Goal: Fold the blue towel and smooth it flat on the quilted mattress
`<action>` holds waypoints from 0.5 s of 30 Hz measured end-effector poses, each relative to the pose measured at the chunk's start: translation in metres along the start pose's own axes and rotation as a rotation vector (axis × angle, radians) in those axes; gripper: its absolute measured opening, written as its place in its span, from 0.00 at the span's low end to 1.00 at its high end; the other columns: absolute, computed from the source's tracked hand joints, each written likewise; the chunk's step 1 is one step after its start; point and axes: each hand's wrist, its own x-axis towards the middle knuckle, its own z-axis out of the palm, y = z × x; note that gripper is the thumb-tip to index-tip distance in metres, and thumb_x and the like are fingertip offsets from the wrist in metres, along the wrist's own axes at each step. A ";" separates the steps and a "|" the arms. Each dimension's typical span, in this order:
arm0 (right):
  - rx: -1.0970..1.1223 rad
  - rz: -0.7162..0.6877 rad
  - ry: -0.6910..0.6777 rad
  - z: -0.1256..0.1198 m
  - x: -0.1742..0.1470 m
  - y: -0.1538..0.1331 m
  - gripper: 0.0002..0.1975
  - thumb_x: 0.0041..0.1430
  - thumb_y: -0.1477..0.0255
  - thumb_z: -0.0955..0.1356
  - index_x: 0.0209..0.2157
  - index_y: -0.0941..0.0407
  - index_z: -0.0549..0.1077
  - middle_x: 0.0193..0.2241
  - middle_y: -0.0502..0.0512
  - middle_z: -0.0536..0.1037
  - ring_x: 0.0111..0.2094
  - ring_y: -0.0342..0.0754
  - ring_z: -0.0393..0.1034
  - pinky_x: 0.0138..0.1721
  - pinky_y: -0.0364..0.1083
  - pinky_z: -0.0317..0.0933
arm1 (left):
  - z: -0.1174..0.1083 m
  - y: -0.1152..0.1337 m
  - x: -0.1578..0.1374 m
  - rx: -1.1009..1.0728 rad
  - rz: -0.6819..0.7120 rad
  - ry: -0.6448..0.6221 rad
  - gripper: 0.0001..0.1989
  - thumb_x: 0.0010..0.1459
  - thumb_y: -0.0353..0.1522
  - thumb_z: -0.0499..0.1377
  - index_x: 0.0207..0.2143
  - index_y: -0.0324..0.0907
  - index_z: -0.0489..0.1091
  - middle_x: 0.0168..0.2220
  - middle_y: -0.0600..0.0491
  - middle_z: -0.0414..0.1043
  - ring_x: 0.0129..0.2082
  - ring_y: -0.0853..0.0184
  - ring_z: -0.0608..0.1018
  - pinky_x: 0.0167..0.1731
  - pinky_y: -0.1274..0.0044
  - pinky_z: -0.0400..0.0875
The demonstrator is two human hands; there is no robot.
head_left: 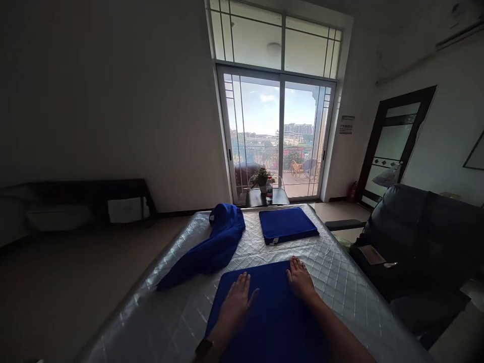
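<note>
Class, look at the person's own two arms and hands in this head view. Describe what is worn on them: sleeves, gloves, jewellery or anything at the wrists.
Both hands are bare, with no gloves or visible rings. The left hand has a dark watch or band at its wrist. The right hand leads to a bare forearm with no sleeve in view and nothing at the wrist.

Matt blue cloth (264, 312) lies on a glossy, seemingly plastic-wrapped quilted mattress (333, 272).

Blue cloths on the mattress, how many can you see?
3. One blue cloth lies flat under the left hand and right hand; a folded one sits farther back; a crumpled one lies at left. None seems hidden.
</note>
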 end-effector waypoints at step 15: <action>-0.002 -0.007 -0.007 0.002 0.003 0.003 0.33 0.67 0.62 0.50 0.69 0.62 0.46 0.71 0.59 0.49 0.71 0.49 0.39 0.70 0.53 0.38 | 0.030 0.026 0.047 -0.051 0.041 -0.023 0.34 0.66 0.48 0.39 0.66 0.38 0.58 0.68 0.42 0.58 0.69 0.52 0.58 0.67 0.57 0.55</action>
